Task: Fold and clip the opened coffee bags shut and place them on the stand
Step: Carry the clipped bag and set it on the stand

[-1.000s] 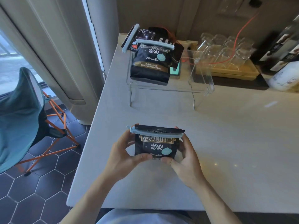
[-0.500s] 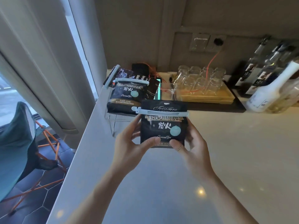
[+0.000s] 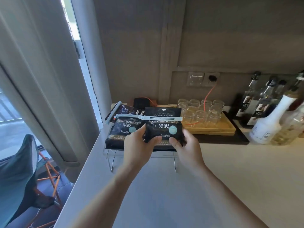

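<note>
Gripped from both sides: left hand (image 3: 137,146) and right hand (image 3: 186,148) each closed on a lower corner of the clipped coffee bag (image 3: 163,127), held upright, label toward the camera, over the right half of the clear acrylic stand (image 3: 113,154). Clip (image 3: 162,118) running left-right across the folded top, the bag's long axis likewise. Just beyond to the left, another clipped bag (image 3: 122,134) already on the stand, so free space probably lies on the right.

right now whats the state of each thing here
held bag: clipped shut, upright, gripped by both hands at the stand
clip: closed across the held bag's fold
left hand: gripping the held bag's left edge
right hand: gripping its right edge
front bag: clipped shut, resting on the stand
back bag: clipped, behind the front bag
stand: upright on the counter
glasses: empty, on a tray
</note>
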